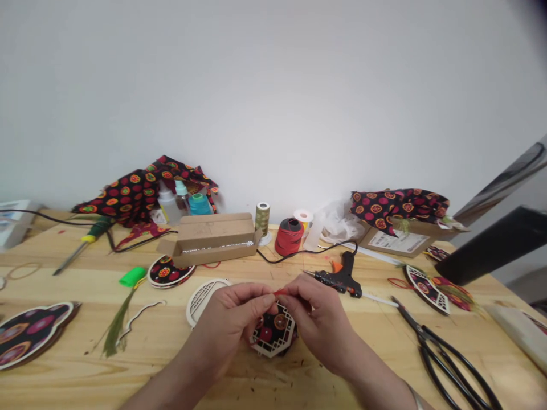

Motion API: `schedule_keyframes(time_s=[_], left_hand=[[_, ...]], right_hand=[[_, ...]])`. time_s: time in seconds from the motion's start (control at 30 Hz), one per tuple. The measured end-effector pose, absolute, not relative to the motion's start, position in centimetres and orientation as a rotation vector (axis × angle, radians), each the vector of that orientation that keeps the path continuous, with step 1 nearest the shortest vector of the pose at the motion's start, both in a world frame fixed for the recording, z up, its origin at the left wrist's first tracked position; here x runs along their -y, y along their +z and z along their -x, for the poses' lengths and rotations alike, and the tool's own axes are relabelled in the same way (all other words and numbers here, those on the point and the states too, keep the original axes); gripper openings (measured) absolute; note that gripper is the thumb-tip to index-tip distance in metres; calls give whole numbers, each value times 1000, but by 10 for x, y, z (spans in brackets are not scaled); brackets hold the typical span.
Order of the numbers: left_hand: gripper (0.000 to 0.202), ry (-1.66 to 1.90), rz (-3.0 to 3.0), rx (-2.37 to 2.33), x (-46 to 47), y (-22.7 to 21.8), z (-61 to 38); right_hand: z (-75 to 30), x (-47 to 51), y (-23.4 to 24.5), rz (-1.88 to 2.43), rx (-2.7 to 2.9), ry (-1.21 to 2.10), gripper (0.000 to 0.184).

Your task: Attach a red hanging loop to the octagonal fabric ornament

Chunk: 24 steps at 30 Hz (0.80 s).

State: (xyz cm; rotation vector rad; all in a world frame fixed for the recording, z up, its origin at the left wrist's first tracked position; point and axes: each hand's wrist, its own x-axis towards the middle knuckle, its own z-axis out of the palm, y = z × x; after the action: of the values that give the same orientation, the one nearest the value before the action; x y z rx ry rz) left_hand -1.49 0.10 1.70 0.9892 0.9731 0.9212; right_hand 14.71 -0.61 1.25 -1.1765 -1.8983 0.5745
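Your left hand (226, 324) and right hand (320, 322) meet above the middle of the worktop (141, 364), towards its near edge. The fingers (257, 299) of both hands are pinched shut on a short red cord (280, 292), which runs roughly side to side between them, its ends hidden in your grip. Directly below lies a lattice-framed ornament (273, 336) with dark patterned fabric; your right hand overlaps it a little more and sits nearer. You cannot tell from this view whether the cord joins it. A hot glue gun (339, 282) lies just beyond your right hand, and black-handled scissors (444, 359) lie towards the worktop's right edge.
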Motion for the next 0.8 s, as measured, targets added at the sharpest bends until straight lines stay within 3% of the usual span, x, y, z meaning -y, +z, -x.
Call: schedule_keyframes(time_s=[0.8], left_hand=[[12,1085,-1114,-1308,0,27,12]], right_hand=[[-144,17,6,1100,2117,190,15]])
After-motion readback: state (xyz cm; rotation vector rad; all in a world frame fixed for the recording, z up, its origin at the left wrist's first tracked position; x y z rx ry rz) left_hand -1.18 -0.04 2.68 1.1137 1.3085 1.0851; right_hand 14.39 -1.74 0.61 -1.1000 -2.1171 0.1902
